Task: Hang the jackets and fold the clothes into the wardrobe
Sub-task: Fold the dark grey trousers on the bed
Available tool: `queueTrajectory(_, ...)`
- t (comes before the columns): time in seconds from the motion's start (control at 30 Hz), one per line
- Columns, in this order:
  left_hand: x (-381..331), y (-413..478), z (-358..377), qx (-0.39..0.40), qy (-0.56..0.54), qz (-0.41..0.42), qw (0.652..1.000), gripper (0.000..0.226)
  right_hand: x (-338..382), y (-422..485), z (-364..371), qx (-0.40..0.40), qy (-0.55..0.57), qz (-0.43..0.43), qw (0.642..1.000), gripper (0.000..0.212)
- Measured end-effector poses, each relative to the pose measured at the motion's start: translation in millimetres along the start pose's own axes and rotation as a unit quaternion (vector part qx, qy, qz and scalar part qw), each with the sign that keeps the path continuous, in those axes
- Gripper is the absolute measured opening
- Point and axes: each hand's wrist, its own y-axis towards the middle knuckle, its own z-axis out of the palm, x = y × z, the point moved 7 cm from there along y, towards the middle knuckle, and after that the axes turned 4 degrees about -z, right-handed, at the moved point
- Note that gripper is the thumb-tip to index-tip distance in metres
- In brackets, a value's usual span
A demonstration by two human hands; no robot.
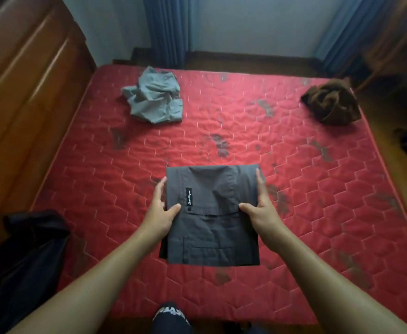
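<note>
Seen from above, w/ both bare forearms reaching fwd: folded dark grey garment (212,213), a neat rectangle of thin, smooth woven cloth w/ a flapped pocket, a button and a small black label (188,196) in white script, too small to read. Placed near the front-centre of a red mattress (318,189), between the two hands; resting on it or lifted just clear, cannot tell. Left hand (160,208) clamped on the garment's left edge, thumb on top, fingers straight along the side. Right hand (261,208) mirrored on the right edge, thumb pressed on top, fingers stretched along the side: a pinch hold each, not spread flat. Mattress bare, satin-like, quilted in hexagon stitching, blotched w/ dark grey stains. Far left of it, a crumpled light grey garment (154,97), crisp-looking, in a loose heap. Far right corner, a crumpled brown garment (332,102), softer & fuzzier, bunched into a ball. Near left corner, a black garment (28,249), slightly shiny, draped over the edge. Along the left, a wooden wardrobe (24,80), glossy reddish-brown panels. Beyond the bed, a pale wall w/ blue pleated curtains (166,27) at centre & right; wood floor (388,121) on the right side. Bottom centre, a dark trouser knee (171,312) w/ white print.
</note>
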Motion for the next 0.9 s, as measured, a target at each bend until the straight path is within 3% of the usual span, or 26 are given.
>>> queueTrajectory(0.1,-37,-26,-21,0.018,0.040,0.052,0.998,0.058,48,-19,3,0.017,-0.031,-0.010,0.999,0.058)
queueTrajectory(0.2,-63,-48,-40,0.030,0.045,0.074,0.996,0.045,82,-37,8,0.039,-0.005,0.007,0.999,0.044)
queueTrajectory(0.4,-95,-95,-77,0.020,-0.001,0.090,0.996,0.046,130,-56,23,0.108,0.022,0.005,0.994,0.057)
queueTrajectory(0.57,-85,-150,-113,-0.044,-0.044,0.095,0.994,0.047,166,-62,58,0.210,-0.051,-0.043,0.976,0.061)
queueTrajectory(0.7,-52,-217,-146,-0.153,-0.087,0.075,0.982,0.049,191,-78,112,0.327,-0.140,-0.103,0.929,0.063)
queueTrajectory(0.9,17,-342,-188,-0.334,-0.137,0.029,0.932,0.049,199,-135,225,0.494,-0.211,-0.180,0.824,0.067)
